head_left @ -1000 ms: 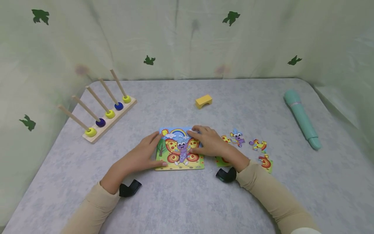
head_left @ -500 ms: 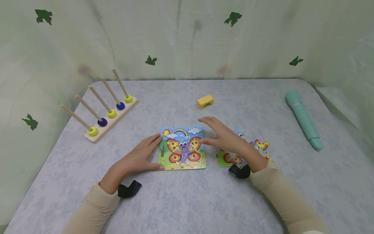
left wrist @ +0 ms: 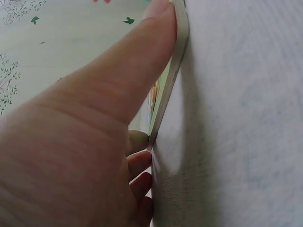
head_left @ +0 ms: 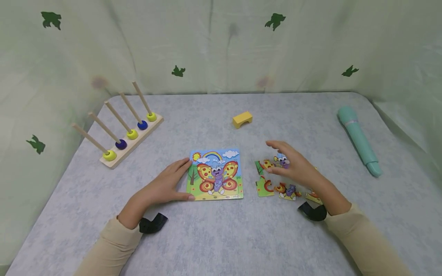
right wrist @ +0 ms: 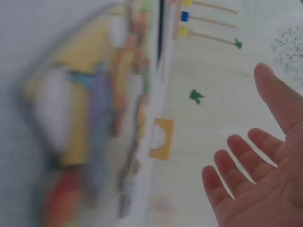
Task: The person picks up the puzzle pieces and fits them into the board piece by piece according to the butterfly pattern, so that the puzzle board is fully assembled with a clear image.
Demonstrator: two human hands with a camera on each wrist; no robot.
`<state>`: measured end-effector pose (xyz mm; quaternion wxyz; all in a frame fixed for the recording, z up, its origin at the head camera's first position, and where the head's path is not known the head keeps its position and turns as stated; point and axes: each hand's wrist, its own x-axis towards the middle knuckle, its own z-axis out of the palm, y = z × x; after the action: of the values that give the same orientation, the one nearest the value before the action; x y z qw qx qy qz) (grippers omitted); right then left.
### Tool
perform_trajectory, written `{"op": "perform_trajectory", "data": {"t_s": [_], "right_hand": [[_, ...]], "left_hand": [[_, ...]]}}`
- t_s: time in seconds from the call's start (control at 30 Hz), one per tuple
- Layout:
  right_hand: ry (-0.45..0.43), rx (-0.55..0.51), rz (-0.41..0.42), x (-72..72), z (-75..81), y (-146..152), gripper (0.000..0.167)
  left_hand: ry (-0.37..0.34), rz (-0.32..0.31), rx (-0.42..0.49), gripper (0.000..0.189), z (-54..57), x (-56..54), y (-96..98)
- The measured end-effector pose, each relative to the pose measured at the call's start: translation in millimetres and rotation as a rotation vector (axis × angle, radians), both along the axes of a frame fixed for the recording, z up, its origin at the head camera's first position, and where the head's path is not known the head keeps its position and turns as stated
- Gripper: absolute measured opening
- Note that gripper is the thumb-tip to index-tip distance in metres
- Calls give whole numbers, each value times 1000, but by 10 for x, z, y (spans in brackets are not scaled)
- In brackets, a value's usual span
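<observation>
A square butterfly puzzle (head_left: 215, 174) lies flat on the table in the head view, its picture facing up. My left hand (head_left: 164, 184) rests along the puzzle's left side, thumb at the near corner and fingertips at the far part of that edge. In the left wrist view the thumb (left wrist: 137, 61) touches the board's edge, with the other fingertips farther along. Loose puzzle pieces (head_left: 265, 187) lie to the right. Above them hovers my right hand (head_left: 298, 165), thumb and fingers spread, holding nothing; it hides some pieces.
A wooden peg stand (head_left: 132, 143) with yellow and blue beads stands at the back left. Behind the puzzle is a yellow arch block (head_left: 242, 119). A teal toy microphone (head_left: 359, 140) lies at the right. A pale curtain (head_left: 221, 46) hangs behind the table.
My right hand has let go of the puzzle and moved right, over the loose pieces. The left hand stays at the puzzle's left edge, its thumb drawn slightly back.
</observation>
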<state>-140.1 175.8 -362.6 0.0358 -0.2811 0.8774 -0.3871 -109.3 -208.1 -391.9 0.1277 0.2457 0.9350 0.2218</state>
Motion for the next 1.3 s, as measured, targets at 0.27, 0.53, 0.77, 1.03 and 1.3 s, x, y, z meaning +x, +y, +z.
{"op": "perform_trajectory", "data": {"t_s": [0.27, 0.53, 0.77, 1.03, 1.3], "right_hand": [[-94, -17, 23, -40, -224, 71, 72], [-203, 9, 9, -86, -344, 102, 69], [-109, 58, 37, -122, -425, 122, 55], [-46, 103, 34, -115, -433, 107, 50], [39, 58, 19, -52, -332, 34, 50]], "left_hand": [[-5, 4, 4, 108, -2, 9, -7], [-2, 11, 3, 108, -26, 9, -17], [-5, 10, 4, 108, -26, 2, -13], [-11, 18, 0, 109, -16, 15, -21], [-6, 39, 8, 108, -49, 6, -14]]}}
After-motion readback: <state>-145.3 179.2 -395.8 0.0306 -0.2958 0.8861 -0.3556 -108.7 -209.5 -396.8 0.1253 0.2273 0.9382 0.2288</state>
